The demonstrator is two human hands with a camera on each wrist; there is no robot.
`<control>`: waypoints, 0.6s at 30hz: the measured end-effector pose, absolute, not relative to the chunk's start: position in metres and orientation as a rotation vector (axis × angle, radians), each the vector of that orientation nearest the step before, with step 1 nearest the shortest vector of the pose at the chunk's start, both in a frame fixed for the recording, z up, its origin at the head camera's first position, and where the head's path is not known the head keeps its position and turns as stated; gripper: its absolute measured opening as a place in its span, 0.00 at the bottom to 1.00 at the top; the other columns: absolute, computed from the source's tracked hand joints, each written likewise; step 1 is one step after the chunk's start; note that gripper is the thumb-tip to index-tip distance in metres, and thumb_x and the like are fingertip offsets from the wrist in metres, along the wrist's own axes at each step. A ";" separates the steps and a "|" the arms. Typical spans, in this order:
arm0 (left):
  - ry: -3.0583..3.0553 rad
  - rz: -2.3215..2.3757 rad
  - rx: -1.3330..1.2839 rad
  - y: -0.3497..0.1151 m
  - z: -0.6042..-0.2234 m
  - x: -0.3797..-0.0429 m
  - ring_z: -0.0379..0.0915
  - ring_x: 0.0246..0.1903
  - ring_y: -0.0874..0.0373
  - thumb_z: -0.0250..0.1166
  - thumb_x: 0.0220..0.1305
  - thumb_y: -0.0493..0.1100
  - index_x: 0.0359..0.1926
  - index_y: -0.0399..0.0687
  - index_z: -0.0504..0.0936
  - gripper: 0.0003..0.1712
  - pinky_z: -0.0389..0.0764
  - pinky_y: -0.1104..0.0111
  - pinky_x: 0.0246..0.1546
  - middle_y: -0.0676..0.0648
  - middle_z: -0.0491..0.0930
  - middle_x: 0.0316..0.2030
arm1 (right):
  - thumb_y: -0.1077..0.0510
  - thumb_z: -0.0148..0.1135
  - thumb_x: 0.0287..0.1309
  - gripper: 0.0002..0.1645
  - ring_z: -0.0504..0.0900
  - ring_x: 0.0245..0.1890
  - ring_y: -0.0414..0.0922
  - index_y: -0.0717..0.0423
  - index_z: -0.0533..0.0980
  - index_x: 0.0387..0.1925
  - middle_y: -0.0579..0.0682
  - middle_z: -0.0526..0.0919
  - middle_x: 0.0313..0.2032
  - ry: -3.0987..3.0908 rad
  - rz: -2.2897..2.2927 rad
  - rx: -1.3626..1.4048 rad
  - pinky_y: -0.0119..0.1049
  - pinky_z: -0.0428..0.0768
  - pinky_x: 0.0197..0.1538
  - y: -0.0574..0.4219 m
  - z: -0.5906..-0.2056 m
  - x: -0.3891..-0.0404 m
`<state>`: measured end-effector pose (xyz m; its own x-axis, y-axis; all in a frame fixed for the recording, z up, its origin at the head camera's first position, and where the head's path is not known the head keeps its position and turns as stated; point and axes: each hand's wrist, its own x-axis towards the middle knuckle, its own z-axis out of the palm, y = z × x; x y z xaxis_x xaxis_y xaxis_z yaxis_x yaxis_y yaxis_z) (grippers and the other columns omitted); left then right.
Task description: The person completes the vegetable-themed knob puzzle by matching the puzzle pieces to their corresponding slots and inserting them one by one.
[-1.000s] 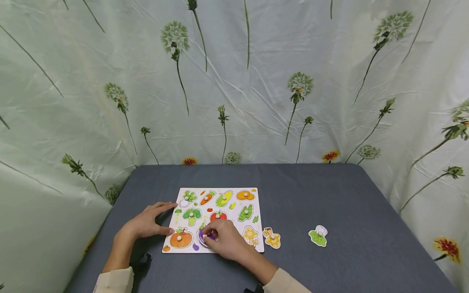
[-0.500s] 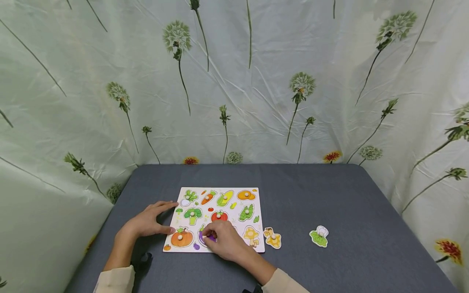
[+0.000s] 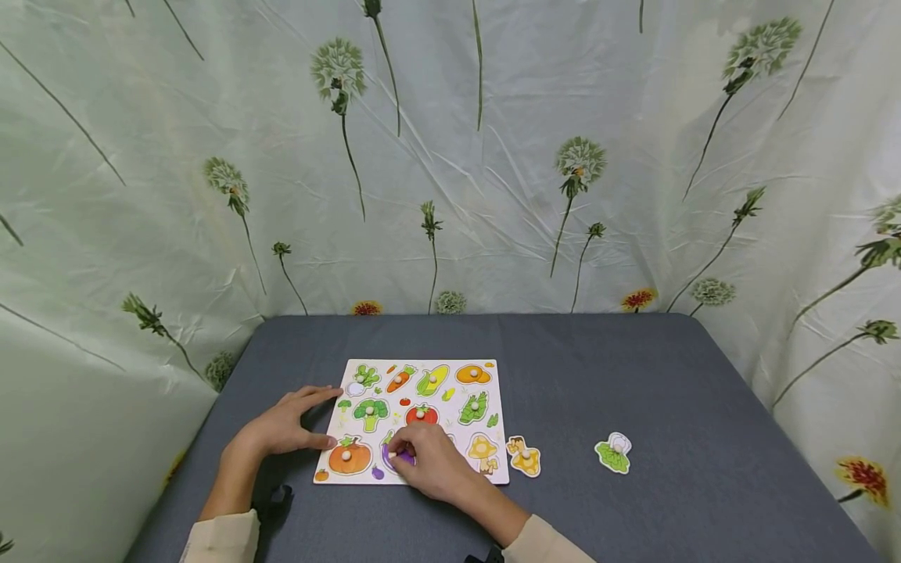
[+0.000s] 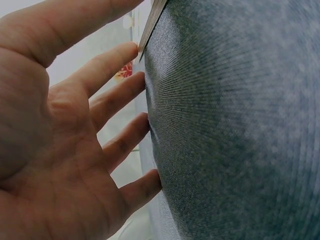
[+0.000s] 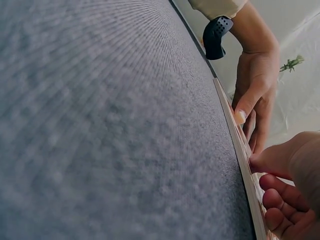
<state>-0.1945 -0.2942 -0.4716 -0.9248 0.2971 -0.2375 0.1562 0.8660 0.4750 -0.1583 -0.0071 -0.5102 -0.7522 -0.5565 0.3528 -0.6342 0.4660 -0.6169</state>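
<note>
A white wooden knob puzzle board (image 3: 456,422) with vegetable pictures lies on the dark cloth. My right hand (image 3: 434,463) is over its lower middle, thumb and index finger pinching the knob of the purple eggplant piece (image 3: 386,455), which sits at its place on the board. The hand hides part of the lower row. My left hand (image 3: 280,426) rests at the board's left edge with spread fingers, the thumb beside the pumpkin piece (image 3: 359,461). In the left wrist view, the left palm (image 4: 65,150) shows with nothing in it.
Right of the board lies a loose yellow mushroom piece (image 3: 525,461), and farther right a cabbage piece (image 3: 613,453). Broccoli (image 3: 371,416), tomato (image 3: 429,414) and other pieces sit on the board. A dandelion-patterned curtain (image 3: 493,195) hangs behind the table (image 3: 598,352).
The view has shifted slightly. Both hands keep their places, the right one still pinching the eggplant knob.
</note>
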 end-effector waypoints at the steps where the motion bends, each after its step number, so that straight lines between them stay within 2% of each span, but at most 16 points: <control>1: 2.734 0.660 0.347 -0.294 -0.471 -0.194 0.54 0.66 0.34 0.75 0.44 0.64 0.71 0.57 0.65 0.54 0.65 0.35 0.54 0.39 0.61 0.69 | 0.59 0.69 0.53 0.02 0.74 0.27 0.32 0.49 0.83 0.31 0.41 0.80 0.27 -2.597 1.166 1.061 0.16 0.68 0.32 -0.007 -0.511 -0.158; 9: 2.733 0.667 0.351 -0.294 -0.470 -0.193 0.54 0.67 0.33 0.76 0.44 0.63 0.71 0.57 0.66 0.53 0.64 0.35 0.55 0.39 0.61 0.69 | 0.57 0.69 0.56 0.03 0.74 0.27 0.33 0.50 0.84 0.33 0.39 0.79 0.27 -2.572 1.244 1.071 0.18 0.70 0.32 -0.001 -0.508 -0.158; 18: 2.720 0.663 0.340 -0.294 -0.468 -0.192 0.53 0.67 0.33 0.76 0.44 0.63 0.71 0.57 0.65 0.53 0.65 0.35 0.54 0.39 0.60 0.70 | 0.60 0.66 0.57 0.05 0.77 0.28 0.39 0.53 0.84 0.36 0.40 0.80 0.29 -2.582 1.391 0.983 0.23 0.73 0.32 0.022 -0.495 -0.169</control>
